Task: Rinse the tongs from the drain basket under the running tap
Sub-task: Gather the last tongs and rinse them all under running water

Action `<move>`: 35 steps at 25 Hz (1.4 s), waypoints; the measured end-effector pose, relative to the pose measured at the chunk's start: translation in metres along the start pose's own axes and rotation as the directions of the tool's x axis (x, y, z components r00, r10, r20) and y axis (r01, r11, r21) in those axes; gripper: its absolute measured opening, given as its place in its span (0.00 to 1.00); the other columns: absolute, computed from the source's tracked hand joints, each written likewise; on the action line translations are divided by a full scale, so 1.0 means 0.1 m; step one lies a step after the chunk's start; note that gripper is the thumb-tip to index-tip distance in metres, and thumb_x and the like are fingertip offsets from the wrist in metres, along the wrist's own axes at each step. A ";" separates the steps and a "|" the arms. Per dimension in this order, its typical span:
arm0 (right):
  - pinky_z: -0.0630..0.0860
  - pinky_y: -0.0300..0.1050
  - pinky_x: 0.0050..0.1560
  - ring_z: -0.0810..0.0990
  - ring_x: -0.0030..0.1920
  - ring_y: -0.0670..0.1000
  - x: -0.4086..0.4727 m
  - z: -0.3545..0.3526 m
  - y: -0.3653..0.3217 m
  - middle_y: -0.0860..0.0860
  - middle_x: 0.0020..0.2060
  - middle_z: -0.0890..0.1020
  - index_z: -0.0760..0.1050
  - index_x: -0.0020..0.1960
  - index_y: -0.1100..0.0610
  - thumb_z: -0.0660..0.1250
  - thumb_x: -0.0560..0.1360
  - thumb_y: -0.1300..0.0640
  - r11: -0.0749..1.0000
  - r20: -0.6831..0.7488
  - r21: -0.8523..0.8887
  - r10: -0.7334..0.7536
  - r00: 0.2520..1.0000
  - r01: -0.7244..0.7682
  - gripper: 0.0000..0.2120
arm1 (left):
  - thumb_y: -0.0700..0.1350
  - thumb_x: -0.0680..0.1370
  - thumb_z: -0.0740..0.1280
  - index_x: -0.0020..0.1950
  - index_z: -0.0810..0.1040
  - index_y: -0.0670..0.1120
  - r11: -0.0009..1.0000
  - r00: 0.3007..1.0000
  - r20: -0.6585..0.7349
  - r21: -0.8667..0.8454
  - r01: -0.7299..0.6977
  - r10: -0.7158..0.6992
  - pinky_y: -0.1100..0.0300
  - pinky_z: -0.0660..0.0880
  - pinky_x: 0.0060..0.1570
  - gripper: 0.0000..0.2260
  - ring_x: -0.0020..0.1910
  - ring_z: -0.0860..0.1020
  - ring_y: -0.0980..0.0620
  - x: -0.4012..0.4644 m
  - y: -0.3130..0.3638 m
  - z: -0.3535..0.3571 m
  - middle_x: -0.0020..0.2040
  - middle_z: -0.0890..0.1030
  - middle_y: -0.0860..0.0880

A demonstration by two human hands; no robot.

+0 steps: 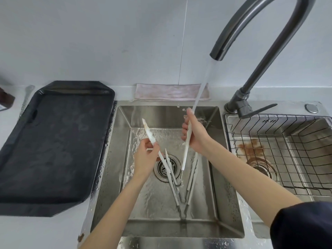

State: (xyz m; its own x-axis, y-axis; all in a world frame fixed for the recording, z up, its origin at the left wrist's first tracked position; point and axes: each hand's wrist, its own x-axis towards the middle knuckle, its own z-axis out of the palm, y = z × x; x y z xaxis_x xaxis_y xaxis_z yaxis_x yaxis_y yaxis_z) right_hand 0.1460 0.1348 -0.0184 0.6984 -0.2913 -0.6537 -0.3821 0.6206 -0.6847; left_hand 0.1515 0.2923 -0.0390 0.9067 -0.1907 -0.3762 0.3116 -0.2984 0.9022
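Note:
A pair of white tongs (185,159) with a metal hinge loop is held spread in a V over the steel sink (111,177). My left hand (145,159) grips its left arm. My right hand (195,137) grips its right arm, whose tip reaches into the water stream (203,87) falling from the dark tap (217,54). Two more pairs of white tongs (191,178) lie on the sink floor beside the drain, hinges towards me. The wire drain basket (269,141) sits in the right-hand basin with nothing visible in it.
A black tray (53,141) lies on the counter left of the sink. A pinkish cloth (170,92) rests behind the sink against the wall. The tap's lever (258,108) points right over the basket. A brown stain marks the right basin's floor.

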 end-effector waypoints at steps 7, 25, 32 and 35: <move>0.59 0.34 0.22 0.61 0.20 0.42 -0.07 -0.06 -0.11 0.45 0.19 0.65 0.64 0.29 0.52 0.59 0.77 0.42 0.992 0.107 0.094 -0.088 0.990 0.078 0.21 | 0.41 0.79 0.60 0.54 0.68 0.44 0.996 0.999 0.040 -0.085 0.004 -0.001 0.67 0.79 0.32 0.05 0.34 0.80 0.56 -0.04 0.07 0.05 0.44 0.75 0.48; 0.65 0.37 0.24 0.65 0.18 0.42 -0.25 0.03 -0.52 0.45 0.20 0.67 0.70 0.34 0.53 0.55 0.80 0.47 0.920 -0.186 -0.099 -0.392 0.901 0.380 0.18 | 0.42 0.79 0.59 0.52 0.73 0.46 0.985 0.981 0.192 -0.170 0.041 -0.007 0.63 0.81 0.37 0.05 0.34 0.81 0.56 0.01 0.31 0.26 0.45 0.79 0.47; 0.69 0.41 0.42 0.71 0.34 0.46 -0.35 -0.25 -0.48 0.46 0.33 0.73 0.73 0.45 0.51 0.60 0.78 0.53 0.924 0.017 -0.102 -0.368 0.930 0.368 0.05 | 0.41 0.80 0.57 0.56 0.73 0.45 0.973 0.966 0.257 -0.216 0.085 -0.028 0.63 0.81 0.38 0.08 0.38 0.81 0.54 0.07 0.40 0.47 0.44 0.80 0.50; 0.69 0.41 0.42 0.71 0.35 0.46 -0.45 -0.34 -0.50 0.46 0.34 0.73 0.72 0.56 0.56 0.62 0.78 0.57 0.863 0.105 -0.220 -0.442 0.891 0.454 0.08 | 0.40 0.80 0.56 0.56 0.72 0.46 0.955 0.947 0.315 -0.256 0.148 -0.062 0.58 0.81 0.42 0.08 0.42 0.82 0.52 0.08 0.44 0.58 0.46 0.80 0.50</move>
State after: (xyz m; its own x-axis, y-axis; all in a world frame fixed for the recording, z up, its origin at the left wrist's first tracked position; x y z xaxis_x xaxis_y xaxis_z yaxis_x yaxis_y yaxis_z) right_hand 0.1132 0.0920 0.0339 0.8546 -0.4573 -0.2462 -0.1459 0.2436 -0.9588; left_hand 0.1560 0.2237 -0.0149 0.7498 -0.4567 -0.4787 0.5042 -0.0742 0.8604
